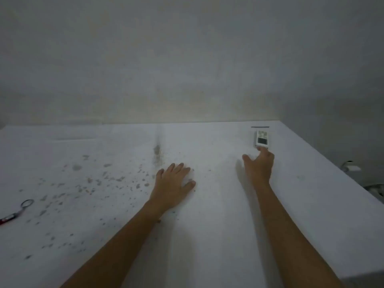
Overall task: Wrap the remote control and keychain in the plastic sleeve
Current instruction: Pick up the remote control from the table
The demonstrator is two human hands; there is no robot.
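Keychain (pixel 15 213) far left, remote control (pixel 262 139) touching right hand (pixel 259 165)

Two bare forearms enter from the bottom edge, with no sleeve, watch or ring visible. The left hand (pixel 174 179) and right hand (pixel 259 165) are uncovered, ungloved, fingers unadorned.

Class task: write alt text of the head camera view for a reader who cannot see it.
A right hand reaches for a white remote control far across a stained white table, fingertip touching it. The left hand rests flat mid-table; a keychain lies far left.
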